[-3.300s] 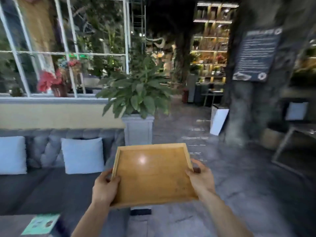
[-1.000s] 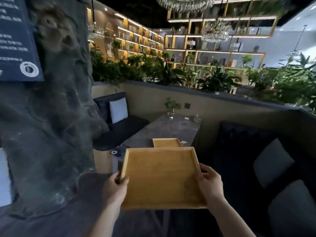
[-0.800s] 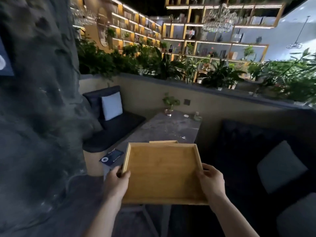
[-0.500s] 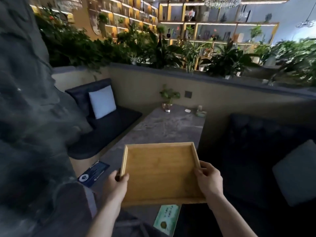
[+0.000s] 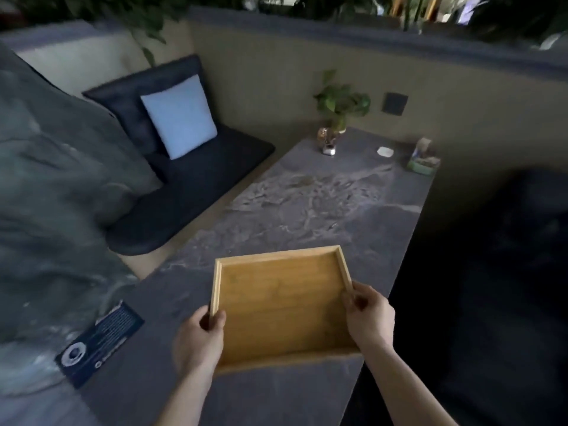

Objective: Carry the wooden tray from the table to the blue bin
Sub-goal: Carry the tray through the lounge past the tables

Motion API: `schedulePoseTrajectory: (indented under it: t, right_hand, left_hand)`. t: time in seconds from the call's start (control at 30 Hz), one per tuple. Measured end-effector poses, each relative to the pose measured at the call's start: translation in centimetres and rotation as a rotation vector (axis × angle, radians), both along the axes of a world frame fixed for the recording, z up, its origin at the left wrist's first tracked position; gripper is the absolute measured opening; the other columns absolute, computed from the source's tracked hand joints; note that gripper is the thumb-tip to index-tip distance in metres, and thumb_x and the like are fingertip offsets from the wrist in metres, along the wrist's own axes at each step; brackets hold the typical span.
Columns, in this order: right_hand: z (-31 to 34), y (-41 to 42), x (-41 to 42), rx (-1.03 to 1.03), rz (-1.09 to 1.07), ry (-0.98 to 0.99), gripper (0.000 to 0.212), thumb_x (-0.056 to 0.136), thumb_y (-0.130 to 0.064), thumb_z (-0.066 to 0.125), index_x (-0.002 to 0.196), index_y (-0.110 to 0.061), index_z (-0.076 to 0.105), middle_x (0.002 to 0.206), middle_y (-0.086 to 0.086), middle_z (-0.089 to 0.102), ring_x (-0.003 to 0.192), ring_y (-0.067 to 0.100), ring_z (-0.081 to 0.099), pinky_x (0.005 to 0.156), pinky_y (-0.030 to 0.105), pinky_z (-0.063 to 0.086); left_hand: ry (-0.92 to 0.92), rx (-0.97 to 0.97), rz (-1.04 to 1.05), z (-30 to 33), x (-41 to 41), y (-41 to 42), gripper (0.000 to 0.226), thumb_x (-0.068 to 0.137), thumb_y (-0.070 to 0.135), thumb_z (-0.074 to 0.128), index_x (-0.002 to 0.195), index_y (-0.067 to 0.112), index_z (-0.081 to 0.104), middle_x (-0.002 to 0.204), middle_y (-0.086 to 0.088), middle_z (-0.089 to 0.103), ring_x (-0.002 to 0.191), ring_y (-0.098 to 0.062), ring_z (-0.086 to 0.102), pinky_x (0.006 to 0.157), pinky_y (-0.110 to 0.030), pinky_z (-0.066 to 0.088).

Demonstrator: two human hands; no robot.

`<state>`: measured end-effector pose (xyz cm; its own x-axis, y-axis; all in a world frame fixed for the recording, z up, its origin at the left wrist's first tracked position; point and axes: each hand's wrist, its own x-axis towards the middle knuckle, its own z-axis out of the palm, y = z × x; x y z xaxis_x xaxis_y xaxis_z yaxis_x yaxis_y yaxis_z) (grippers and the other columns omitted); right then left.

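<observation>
Tray [image 5: 281, 305] now over table [image 5: 307, 210] (card [image 5: 100, 342] unreadable)

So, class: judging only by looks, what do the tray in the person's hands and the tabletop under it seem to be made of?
Tray: looks like wood, perhaps bamboo; honey colour, faint straight grain, smooth satin finish, separate rim strips.
Tabletop: looks like grey stone or a stone-look slab; pale irregular veining and a matte surface. Which of the two cannot be told.

The wooden tray [image 5: 281, 305] has come down low over the grey table [image 5: 307, 210], view tilted downward.
</observation>
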<state>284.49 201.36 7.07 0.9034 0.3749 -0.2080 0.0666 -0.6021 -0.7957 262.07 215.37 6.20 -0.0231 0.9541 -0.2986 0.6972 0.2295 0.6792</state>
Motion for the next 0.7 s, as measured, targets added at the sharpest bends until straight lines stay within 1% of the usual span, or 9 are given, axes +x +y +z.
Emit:
schedulePoseTrajectory:
  t: [0.07,0.13,0.2,0.27,0.47,0.6,0.7]
  right_hand:
    - [-2.3,1.4,1.4,-0.043,0.004,0.002,0.029,0.092,-0.019,0.066,0.119,-0.020,0.075,0.108,0.005,0.076,0.101,0.028,0.068,0.078,0.027,0.043]
    - [-4.4,2.6,2.4,-0.071,-0.006,0.034,0.029,0.093,-0.021,0.064,0.120,-0.020,0.074,0.110,0.004,0.075,0.100,0.026,0.067,0.078,0.029,0.044]
    - [-6.1,3.5,3.1,-0.081,-0.004,0.063,0.029,0.094,-0.021,0.064,0.121,-0.019,0.073,0.110,0.005,0.074,0.093,0.022,0.065,0.078,0.029,0.044]
    - [-7.3,4.1,3.4,-0.081,-0.014,0.092,0.029,0.095,-0.019,0.064,0.122,-0.018,0.073,0.110,0.006,0.073,0.088,0.018,0.061,0.079,0.028,0.043]
    - [-9.6,4.2,3.2,-0.100,-0.080,0.131,0.030,0.095,-0.019,0.065,0.125,-0.018,0.071,0.108,0.006,0.071,0.091,0.020,0.063,0.082,0.032,0.049]
    - [-10.3,4.2,2.6,-0.133,-0.115,0.132,0.030,0.094,-0.015,0.066,0.124,-0.015,0.071,0.110,0.008,0.071,0.090,0.017,0.058,0.084,0.030,0.046]
    - [-10.5,4.2,2.3,-0.137,-0.139,0.146,0.030,0.094,-0.012,0.065,0.124,-0.013,0.071,0.110,0.007,0.068,0.090,0.017,0.054,0.088,0.033,0.045]
  left_hand:
    - [0.041,-0.017,0.019,-1.6,1.5,1.4,0.044,0.088,0.048,0.057,0.124,0.024,0.062,0.118,-0.002,0.070,0.107,-0.029,0.064,0.079,-0.035,0.049]
    - [0.075,-0.039,0.014,-3.1,2.5,2.6,0.043,0.088,0.049,0.057,0.124,0.025,0.062,0.116,-0.002,0.071,0.106,-0.030,0.064,0.079,-0.036,0.050]
    - [0.106,-0.044,0.011,-4.6,3.2,3.5,0.041,0.088,0.047,0.057,0.122,0.025,0.062,0.114,-0.004,0.071,0.106,-0.032,0.063,0.078,-0.036,0.048]
    - [0.132,-0.044,0.005,-5.8,3.7,4.0,0.039,0.088,0.045,0.058,0.120,0.024,0.063,0.114,-0.006,0.071,0.106,-0.033,0.063,0.080,-0.037,0.049]
    - [0.184,-0.033,-0.008,-8.4,4.6,3.9,0.036,0.087,0.044,0.059,0.118,0.025,0.064,0.116,-0.006,0.070,0.106,-0.034,0.063,0.078,-0.036,0.047]
    - [0.218,-0.024,0.034,-9.0,4.8,3.3,0.035,0.088,0.040,0.059,0.118,0.025,0.065,0.116,-0.008,0.071,0.107,-0.036,0.063,0.080,-0.039,0.048]
    - [0.217,-0.020,0.059,-9.1,4.9,2.9,0.035,0.089,0.036,0.060,0.120,0.021,0.065,0.117,-0.009,0.070,0.108,-0.036,0.063,0.082,-0.039,0.049]
